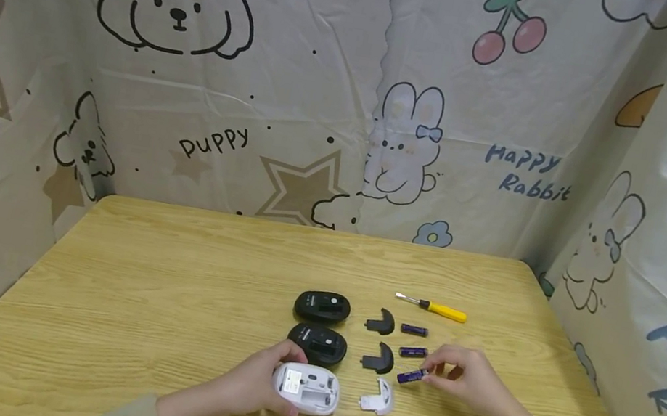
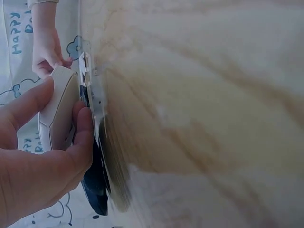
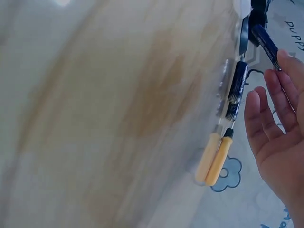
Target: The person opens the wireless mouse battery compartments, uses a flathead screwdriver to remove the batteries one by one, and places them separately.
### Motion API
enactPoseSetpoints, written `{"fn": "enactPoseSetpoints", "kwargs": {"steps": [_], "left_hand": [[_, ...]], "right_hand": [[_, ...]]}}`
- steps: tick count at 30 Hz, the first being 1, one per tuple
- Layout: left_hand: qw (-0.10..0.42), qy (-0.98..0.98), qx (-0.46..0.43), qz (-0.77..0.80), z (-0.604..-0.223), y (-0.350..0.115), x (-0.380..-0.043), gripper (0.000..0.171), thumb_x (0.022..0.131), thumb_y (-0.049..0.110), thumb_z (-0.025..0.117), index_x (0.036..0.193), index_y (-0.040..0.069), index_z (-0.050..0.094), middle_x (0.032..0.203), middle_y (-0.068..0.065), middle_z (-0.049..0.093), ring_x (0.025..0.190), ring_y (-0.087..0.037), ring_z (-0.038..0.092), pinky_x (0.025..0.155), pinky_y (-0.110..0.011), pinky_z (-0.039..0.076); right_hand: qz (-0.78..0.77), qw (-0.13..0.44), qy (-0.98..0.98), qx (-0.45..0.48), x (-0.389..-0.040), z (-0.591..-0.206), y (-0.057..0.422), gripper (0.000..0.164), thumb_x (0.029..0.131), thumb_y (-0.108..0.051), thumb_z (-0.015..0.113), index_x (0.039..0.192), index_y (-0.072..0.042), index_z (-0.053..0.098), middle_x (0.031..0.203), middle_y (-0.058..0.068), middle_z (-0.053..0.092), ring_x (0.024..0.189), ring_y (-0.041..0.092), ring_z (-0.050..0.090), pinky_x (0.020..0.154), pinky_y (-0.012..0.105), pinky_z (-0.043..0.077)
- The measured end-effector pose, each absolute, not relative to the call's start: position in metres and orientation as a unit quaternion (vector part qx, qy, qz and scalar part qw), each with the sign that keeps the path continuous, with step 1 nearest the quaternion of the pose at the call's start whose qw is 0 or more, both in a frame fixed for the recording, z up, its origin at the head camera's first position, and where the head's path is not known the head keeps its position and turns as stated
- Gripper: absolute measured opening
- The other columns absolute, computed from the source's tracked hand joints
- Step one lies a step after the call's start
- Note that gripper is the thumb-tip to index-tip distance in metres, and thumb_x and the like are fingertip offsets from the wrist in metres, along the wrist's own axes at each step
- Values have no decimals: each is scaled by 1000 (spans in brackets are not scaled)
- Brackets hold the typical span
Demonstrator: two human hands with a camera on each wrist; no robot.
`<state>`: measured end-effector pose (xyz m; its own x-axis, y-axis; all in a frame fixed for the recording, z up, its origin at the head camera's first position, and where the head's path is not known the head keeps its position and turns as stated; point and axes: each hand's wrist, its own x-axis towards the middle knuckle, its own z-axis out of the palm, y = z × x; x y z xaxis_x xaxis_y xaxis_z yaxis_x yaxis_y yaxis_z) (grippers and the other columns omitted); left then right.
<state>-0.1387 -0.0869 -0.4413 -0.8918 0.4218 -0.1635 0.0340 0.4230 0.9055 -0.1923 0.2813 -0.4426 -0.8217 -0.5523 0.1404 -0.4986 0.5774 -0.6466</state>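
My left hand (image 1: 263, 380) grips a white computer mouse (image 1: 308, 389) by its two long sides. The mouse lies underside up, its battery bay uncovered and a white label beside it. In the left wrist view the mouse (image 2: 61, 109) sits between thumb and fingers. With thumb and fingertip my right hand (image 1: 467, 379) pinches one end of a purple battery (image 1: 410, 376); in the right wrist view that battery (image 3: 266, 45) points away from the fingers. Between the hands lies a white battery cover (image 1: 377, 397).
Two black mice, one farther back (image 1: 322, 307) and one nearer (image 1: 319, 344), lie underside up beyond the white mouse. Two black covers (image 1: 381, 321) and two more batteries (image 1: 414, 330) lie right of them. A yellow-handled screwdriver (image 1: 447, 312) lies behind on the wooden table (image 1: 162, 282).
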Motion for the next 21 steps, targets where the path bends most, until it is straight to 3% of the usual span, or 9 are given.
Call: {"fn": "enactPoseSetpoints", "kwargs": {"steps": [8, 21], "left_hand": [[168, 834, 169, 497, -448, -83, -142, 66, 54, 8, 88, 110, 15, 54, 108, 3, 60, 104, -19, 54, 100, -50, 38], [187, 834, 189, 483, -443, -72, -144, 64, 56, 9, 88, 110, 17, 54, 105, 6, 59, 102, -18, 53, 99, -46, 39]], "right_hand": [[-325, 79, 897, -291, -195, -447, 291, 6, 85, -26, 70, 90, -23, 69, 82, -13, 62, 71, 2, 52, 56, 22, 49], [-287, 121, 901, -301, -199, -445, 296, 9, 82, -21, 73, 88, -20, 67, 84, -12, 62, 72, 0, 53, 60, 20, 49]]}}
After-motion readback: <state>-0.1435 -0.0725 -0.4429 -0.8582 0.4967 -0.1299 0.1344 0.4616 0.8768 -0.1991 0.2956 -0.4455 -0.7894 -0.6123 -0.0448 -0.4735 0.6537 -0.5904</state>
